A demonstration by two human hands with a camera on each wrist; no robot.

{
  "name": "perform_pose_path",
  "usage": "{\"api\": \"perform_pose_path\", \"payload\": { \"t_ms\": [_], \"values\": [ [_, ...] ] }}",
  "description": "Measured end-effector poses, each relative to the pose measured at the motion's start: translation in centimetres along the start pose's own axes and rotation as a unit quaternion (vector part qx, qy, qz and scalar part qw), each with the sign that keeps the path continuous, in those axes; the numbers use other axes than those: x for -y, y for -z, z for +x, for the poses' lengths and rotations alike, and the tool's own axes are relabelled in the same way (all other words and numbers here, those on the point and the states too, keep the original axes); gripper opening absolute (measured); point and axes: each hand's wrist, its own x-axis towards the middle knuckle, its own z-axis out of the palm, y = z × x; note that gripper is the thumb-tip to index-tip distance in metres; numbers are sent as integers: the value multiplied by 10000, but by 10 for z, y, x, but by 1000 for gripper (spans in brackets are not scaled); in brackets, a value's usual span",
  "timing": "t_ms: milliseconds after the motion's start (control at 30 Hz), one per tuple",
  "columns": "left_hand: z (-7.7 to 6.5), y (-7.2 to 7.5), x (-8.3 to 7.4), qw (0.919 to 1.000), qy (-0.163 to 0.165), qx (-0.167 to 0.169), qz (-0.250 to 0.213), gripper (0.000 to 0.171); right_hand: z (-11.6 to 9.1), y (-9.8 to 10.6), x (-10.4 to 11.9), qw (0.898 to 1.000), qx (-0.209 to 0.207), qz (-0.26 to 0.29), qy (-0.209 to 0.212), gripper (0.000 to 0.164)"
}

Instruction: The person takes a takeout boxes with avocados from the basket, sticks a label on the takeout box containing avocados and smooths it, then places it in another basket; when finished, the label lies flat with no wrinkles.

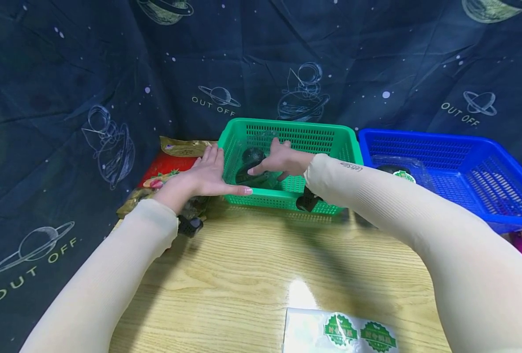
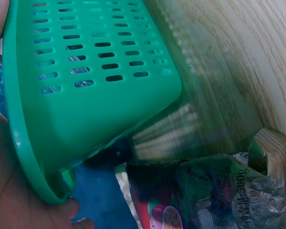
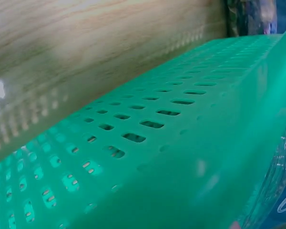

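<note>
Along the back of the table stands a green plastic basket with slotted walls. My left hand rests at its left end, fingers straight by the corner and thumb stretched along the front rim. Inside the basket, at the left, is a clear plastic package with a dark round item in it. My right hand reaches over the front rim into the basket, fingers and thumb spread above this package. In the right wrist view the basket's slotted wall hides most of that hand's work.
A blue basket stands to the right, holding a clear package with a green-and-white sticker. Left of the green basket lie red and gold food bags. A sheet of green round stickers lies at the table's front edge.
</note>
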Motion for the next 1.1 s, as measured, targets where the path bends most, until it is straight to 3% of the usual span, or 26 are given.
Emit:
{"api": "perform_pose_path", "payload": {
  "t_ms": [333, 533, 867, 1100],
  "values": [
    [0, 0, 1, 10000, -61, 13, -25, 139, 4, 2, -9, 9902, 458, 1318, -78, 117],
    [1, 0, 1, 10000, -60, 22, 22, 139, 3, 1, -11, 9907, 531, 1237, 211, 114],
    [0, 0, 0, 10000, -69, -4, 45, 139, 1, 4, -13, 9926, 547, 971, 490, 94],
    [-1, 0, 1, 10000, -65, 4, 38, 139, -18, 22, -17, 9873, 433, 1392, 624, 91]
  ]
}}
